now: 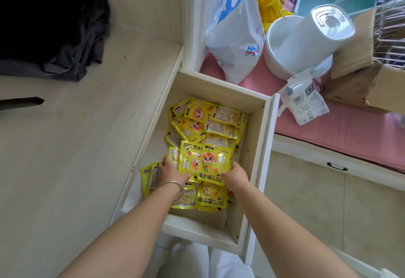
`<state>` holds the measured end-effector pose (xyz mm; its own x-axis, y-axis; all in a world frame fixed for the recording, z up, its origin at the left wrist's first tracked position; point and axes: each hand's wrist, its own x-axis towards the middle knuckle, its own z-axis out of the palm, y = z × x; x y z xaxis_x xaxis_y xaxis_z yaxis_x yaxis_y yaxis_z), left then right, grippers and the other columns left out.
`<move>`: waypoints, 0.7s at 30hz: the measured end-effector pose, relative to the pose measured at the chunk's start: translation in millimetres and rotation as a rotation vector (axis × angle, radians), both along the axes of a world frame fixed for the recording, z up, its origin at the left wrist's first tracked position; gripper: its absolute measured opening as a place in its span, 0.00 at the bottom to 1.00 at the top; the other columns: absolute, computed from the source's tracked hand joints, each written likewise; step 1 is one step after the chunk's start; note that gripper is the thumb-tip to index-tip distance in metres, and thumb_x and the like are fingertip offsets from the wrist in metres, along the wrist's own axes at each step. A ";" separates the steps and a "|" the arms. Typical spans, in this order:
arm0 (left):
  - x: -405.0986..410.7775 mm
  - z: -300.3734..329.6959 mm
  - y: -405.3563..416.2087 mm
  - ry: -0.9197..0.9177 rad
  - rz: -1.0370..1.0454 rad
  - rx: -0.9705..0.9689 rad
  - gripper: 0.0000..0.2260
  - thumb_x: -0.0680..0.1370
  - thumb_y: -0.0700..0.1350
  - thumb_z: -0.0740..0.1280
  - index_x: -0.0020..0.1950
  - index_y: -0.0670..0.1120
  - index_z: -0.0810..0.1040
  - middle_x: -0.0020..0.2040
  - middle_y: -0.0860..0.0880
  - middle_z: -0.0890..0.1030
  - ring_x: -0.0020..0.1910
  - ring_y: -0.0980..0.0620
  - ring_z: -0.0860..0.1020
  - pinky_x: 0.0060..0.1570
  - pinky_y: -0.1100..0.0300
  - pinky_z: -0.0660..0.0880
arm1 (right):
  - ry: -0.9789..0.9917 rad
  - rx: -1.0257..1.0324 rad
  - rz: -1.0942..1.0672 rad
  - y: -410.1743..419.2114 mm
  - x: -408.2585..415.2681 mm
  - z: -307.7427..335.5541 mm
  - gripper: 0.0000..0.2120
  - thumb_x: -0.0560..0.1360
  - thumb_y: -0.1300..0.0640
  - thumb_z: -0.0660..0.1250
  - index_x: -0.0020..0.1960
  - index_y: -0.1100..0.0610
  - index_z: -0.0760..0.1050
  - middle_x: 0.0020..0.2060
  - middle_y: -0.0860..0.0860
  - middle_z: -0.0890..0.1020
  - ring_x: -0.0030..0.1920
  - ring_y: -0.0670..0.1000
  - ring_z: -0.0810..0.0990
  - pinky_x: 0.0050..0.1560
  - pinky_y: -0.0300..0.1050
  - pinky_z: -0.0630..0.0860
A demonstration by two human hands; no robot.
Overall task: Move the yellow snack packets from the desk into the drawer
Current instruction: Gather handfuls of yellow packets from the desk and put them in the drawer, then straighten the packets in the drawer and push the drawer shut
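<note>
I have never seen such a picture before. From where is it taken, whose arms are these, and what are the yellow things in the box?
There is no machine here. The one picture comes from a camera worn on a person's head, looking down, so the two bare arms belong to that person. The box is an open drawer pulled out beside a pale wooden desk. It holds many yellow packets with a cartoon figure printed on them. The left hand, with a bracelet on its wrist, and the right hand press from both sides on a small bunch of packets, lying on the others. Dark clothing lies on the desk. Behind the drawer stand a white plastic bag and a white bowl.
</note>
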<state>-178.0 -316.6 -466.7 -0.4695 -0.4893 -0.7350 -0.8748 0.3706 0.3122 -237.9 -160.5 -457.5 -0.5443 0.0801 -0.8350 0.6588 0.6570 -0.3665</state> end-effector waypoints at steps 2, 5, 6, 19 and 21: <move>3.4 7.1 1.2 -0.013 -0.027 -0.034 0.43 0.69 0.50 0.75 0.76 0.44 0.53 0.72 0.40 0.60 0.71 0.41 0.63 0.69 0.51 0.64 | 0.025 0.016 0.077 0.9 1.4 9.2 0.26 0.77 0.62 0.62 0.73 0.55 0.62 0.60 0.54 0.78 0.46 0.52 0.80 0.43 0.46 0.80; 9.2 22.2 4.6 0.011 -0.070 -0.096 0.42 0.69 0.50 0.74 0.76 0.45 0.55 0.72 0.41 0.60 0.70 0.41 0.63 0.69 0.53 0.64 | 0.064 0.036 0.179 3.9 2.7 22.7 0.30 0.77 0.62 0.61 0.76 0.54 0.57 0.69 0.54 0.70 0.33 0.46 0.75 0.25 0.36 0.71; 10.3 28.1 6.5 0.032 -0.072 -0.098 0.40 0.70 0.49 0.73 0.76 0.46 0.55 0.72 0.42 0.59 0.70 0.42 0.64 0.68 0.53 0.65 | 0.083 0.026 0.211 6.1 2.7 27.4 0.29 0.77 0.62 0.61 0.76 0.54 0.57 0.71 0.54 0.67 0.33 0.45 0.75 0.25 0.35 0.69; 2.3 86.7 60.4 0.221 0.094 -0.065 0.25 0.75 0.45 0.67 0.70 0.50 0.64 0.64 0.49 0.74 0.58 0.48 0.77 0.59 0.53 0.74 | 0.212 -0.092 0.662 55.0 -34.5 87.8 0.17 0.78 0.57 0.60 0.66 0.54 0.73 0.62 0.50 0.78 0.58 0.49 0.78 0.54 0.41 0.75; -2.4 91.5 77.9 0.247 0.169 -0.088 0.24 0.75 0.44 0.66 0.70 0.49 0.65 0.62 0.49 0.75 0.57 0.48 0.78 0.59 0.53 0.74 | 0.251 -0.056 0.798 68.2 -46.5 94.4 0.18 0.77 0.58 0.58 0.66 0.54 0.73 0.63 0.50 0.78 0.60 0.51 0.78 0.57 0.42 0.74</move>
<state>-180.4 -238.7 -375.1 -0.5350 -0.6322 -0.5604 -0.8281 0.2613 0.4959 -284.3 -92.4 -363.0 -0.5904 -0.4458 -0.6728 -0.1013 0.8679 -0.4862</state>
